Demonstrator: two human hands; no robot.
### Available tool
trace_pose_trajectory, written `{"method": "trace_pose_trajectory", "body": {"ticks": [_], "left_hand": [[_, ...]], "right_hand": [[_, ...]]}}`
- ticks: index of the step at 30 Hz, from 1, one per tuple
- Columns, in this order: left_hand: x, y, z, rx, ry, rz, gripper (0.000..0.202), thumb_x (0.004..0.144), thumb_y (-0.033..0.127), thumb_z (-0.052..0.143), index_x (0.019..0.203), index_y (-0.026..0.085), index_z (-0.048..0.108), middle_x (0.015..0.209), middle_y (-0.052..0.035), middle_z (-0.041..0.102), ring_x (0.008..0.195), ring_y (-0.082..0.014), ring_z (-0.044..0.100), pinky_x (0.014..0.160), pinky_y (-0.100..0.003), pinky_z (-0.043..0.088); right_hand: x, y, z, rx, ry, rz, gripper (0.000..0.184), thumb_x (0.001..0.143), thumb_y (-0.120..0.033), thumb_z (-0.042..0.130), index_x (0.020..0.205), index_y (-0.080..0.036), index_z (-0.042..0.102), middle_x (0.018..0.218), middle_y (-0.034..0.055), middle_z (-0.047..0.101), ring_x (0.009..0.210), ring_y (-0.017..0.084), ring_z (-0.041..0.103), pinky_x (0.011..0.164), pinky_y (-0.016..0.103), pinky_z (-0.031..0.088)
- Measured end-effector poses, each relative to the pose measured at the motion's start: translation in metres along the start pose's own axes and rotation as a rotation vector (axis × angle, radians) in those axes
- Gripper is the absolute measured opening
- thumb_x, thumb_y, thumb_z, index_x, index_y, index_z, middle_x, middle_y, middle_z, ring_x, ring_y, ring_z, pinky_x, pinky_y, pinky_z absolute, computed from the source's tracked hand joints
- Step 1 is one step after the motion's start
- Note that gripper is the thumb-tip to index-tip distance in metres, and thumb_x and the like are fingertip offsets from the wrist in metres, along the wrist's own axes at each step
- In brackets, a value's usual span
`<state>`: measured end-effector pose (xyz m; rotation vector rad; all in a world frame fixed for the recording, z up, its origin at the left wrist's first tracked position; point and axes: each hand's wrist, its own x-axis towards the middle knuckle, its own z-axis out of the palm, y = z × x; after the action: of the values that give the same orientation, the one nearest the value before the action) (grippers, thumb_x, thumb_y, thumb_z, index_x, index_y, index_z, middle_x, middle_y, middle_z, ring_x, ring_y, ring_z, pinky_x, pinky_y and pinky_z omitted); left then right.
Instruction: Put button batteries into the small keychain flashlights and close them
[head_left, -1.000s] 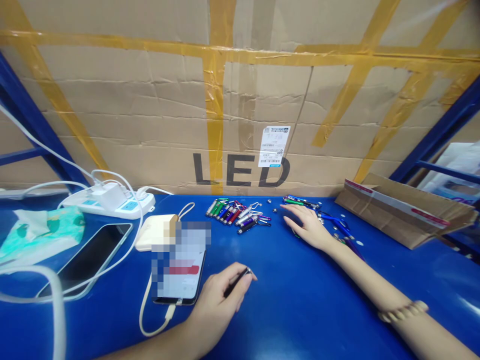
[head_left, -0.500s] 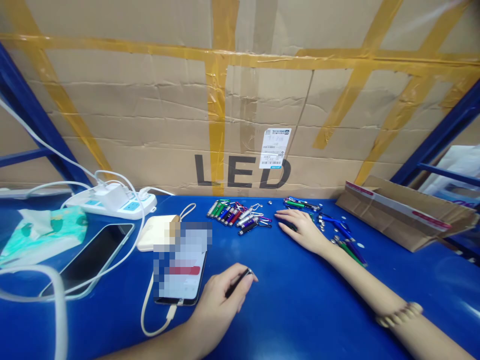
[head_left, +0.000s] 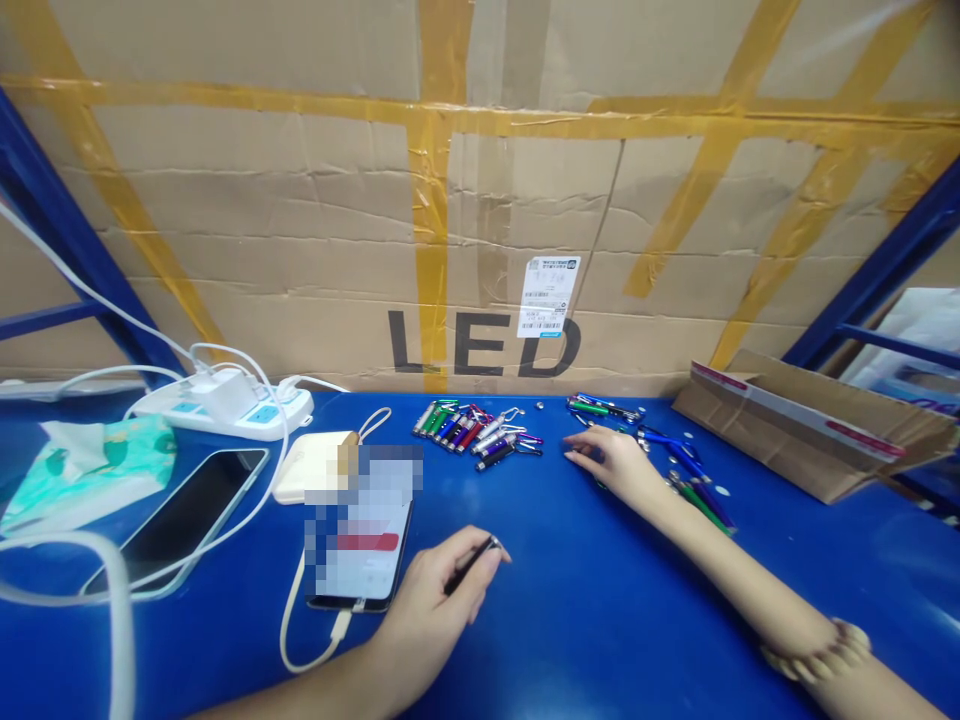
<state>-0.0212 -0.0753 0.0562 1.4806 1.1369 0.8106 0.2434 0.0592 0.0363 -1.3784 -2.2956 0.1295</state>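
My left hand (head_left: 442, 595) is closed around a slim black flashlight tube (head_left: 471, 566), its metal-ringed end poking out between thumb and forefinger. Farther right, my right hand (head_left: 615, 462) hovers low over the table beside loose flashlight parts, its fingers apart with nothing visible between them. The hand partly covers what lies under it. Behind it lie green and blue tubes (head_left: 592, 406), and to its right are blue carabiner clips and tubes (head_left: 682, 455). Left of it rests a row of small keychain flashlights (head_left: 472, 430) in several colours, with clips attached.
On the left are a charging phone (head_left: 367, 560), a cream power bank (head_left: 307, 465), a second phone (head_left: 180, 515), a tissue pack (head_left: 127, 460) and a power strip (head_left: 289, 410) with cables. An open cardboard box (head_left: 795, 430) stands right. A large carton (head_left: 322, 250) backs the blue table.
My right hand has drawn slightly right, and its fingers have moved off the dark piece they were touching. My left hand keeps the flashlight tube almost in place.
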Motion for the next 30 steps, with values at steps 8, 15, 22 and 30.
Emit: {"method": "trace_pose_trajectory", "body": {"ticks": [8,15,22,30], "left_hand": [[-0.001,0.001,0.000,0.000,-0.005,-0.011,0.030,0.091,0.039,0.042,0.089,0.016,0.060,0.050,0.0072,0.037,0.048,-0.0106,0.036,0.050,-0.023,0.028],[0.000,0.000,0.001,0.002,-0.006,-0.014,0.029,0.091,0.038,0.042,0.089,0.016,0.060,0.050,0.0074,0.037,0.048,-0.0104,0.036,0.049,-0.022,0.028],[0.001,-0.002,0.001,0.013,-0.007,-0.013,0.030,0.091,0.040,0.041,0.090,0.016,0.060,0.050,0.0077,0.037,0.048,-0.0103,0.035,0.049,-0.022,0.028],[0.000,-0.001,0.001,0.012,-0.017,-0.013,0.031,0.091,0.040,0.041,0.090,0.015,0.060,0.050,0.0076,0.037,0.048,-0.0104,0.036,0.049,-0.022,0.028]], "right_hand": [[-0.006,-0.004,-0.005,-0.047,-0.060,0.096,0.022,0.084,-0.029,0.052,0.095,-0.016,0.067,0.089,0.0111,0.067,0.073,0.022,0.065,0.069,0.034,0.053],[-0.005,-0.003,-0.010,0.003,-0.128,0.205,0.010,0.077,-0.027,0.061,0.074,-0.018,0.063,0.062,0.0031,0.066,0.056,0.018,0.063,0.053,0.027,0.048],[-0.006,-0.009,-0.014,0.069,-0.108,0.214,0.009,0.076,-0.023,0.062,0.078,-0.016,0.064,0.064,0.0037,0.067,0.056,0.017,0.063,0.052,0.025,0.048],[-0.004,-0.018,-0.017,0.155,0.014,0.090,0.010,0.076,-0.018,0.056,0.079,-0.018,0.066,0.082,0.0050,0.070,0.065,0.016,0.064,0.061,0.027,0.053]]}}
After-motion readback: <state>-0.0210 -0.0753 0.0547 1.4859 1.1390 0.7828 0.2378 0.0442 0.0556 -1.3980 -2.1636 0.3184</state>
